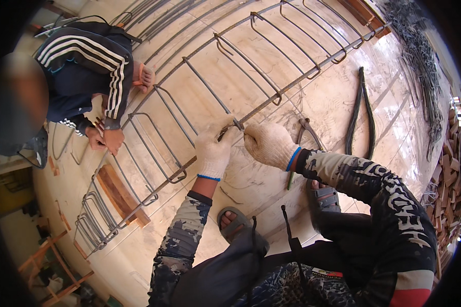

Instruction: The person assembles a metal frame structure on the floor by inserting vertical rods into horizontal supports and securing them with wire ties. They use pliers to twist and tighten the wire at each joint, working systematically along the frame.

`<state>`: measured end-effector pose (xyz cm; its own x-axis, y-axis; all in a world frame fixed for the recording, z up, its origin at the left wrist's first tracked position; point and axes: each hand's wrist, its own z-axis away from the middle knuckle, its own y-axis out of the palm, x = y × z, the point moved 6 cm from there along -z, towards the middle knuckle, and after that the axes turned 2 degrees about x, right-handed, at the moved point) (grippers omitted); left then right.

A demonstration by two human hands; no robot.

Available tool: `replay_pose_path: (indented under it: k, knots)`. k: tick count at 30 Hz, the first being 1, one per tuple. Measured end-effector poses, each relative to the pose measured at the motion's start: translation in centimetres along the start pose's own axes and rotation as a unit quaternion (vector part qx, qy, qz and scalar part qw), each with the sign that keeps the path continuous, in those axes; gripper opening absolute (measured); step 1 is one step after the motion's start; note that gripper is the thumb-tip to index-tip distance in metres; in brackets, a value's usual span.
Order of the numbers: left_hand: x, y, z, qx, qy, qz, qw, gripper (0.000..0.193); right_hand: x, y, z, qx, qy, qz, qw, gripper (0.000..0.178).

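A cage of long steel bars (269, 102) with bent stirrups (207, 85) lies slantwise in front of me. My left hand (213, 149), in a white knitted glove with a blue cuff, is closed around the near long bar where a stirrup meets it. Just to its right my right hand (271, 145), gloved alike, makes a fist beside the same joint. Whatever is inside that fist is hidden. Close by the right hand, a pair of pincers (308, 129) lies on the floor, partly covered by my glove and sleeve.
Across the cage a crouching co-worker (82, 77) has both hands at the far bar. Wood blocks (119, 197) prop the cage's left end. A folded wire bundle (361, 110) lies on the tiled floor, with more wire (420, 56) and scrap wood (449, 179) at the right.
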<state>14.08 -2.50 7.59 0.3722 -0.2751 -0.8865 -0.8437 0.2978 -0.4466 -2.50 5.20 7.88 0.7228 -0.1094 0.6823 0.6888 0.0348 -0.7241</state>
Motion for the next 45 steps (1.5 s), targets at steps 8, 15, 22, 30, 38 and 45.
replay_pose_path:
  k: [8, 15, 22, 30, 38, 45]
  knots:
    - [-0.3, 0.5, 0.7, -0.014, 0.059, -0.144, 0.988, 0.017, -0.9, -0.8, 0.1, -0.005, -0.002, 0.000, 1.000, 0.017]
    - [0.1, 0.6, 0.9, -0.037, 0.108, -0.133, 0.985, 0.015, -0.5, -0.8, 0.1, 0.015, -0.043, 0.012, 0.999, 0.014]
    - [-0.1, 0.4, 1.1, -0.032, 0.095, -0.085, 0.991, 0.021, 0.8, -2.0, -1.4, 0.005, -0.081, 0.044, 0.996, 0.012]
    - [0.5, 0.0, 0.9, 0.002, 0.030, 0.068, 0.997, 0.022, 3.4, -5.3, -6.4, 0.153, -0.131, 0.167, 0.965, 0.014]
    - [0.7, 1.1, -0.7, 0.179, -0.043, -0.064, 0.981, 0.029, 8.7, -5.9, -10.2, 0.164, -0.284, 0.273, 0.904, 0.017]
    - [0.2, 0.2, -0.5, 0.056, -0.050, -0.030, 0.997, 0.024, 7.5, -6.7, -9.3, 0.115, -0.273, 0.250, 0.922, 0.020]
